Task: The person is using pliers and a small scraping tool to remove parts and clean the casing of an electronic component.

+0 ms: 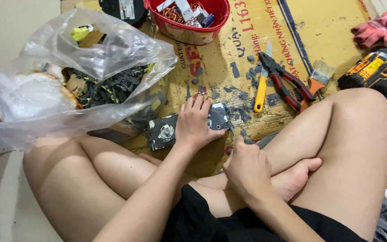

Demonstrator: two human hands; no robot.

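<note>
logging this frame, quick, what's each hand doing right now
Left hand: open, pressed flat on the dark flat device.
Right hand: closed around a thin tool; what kind cannot be told.

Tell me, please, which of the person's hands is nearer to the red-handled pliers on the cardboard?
The left. The left hand presses a dark flat part just left of the pliers; the right hand lies lower, near the crossed legs, farther off.

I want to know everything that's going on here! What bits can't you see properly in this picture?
- Flat dark board: its middle is under the left hand, head view.
- Right hand: its fingers curl away from the camera, so whatever they grip is hidden.
- Clear plastic bag: crinkly plastic blurs the dark scraps inside.
- Red basket: cut off by the top edge.
- Yellow drill: cut off by the right edge.
</note>
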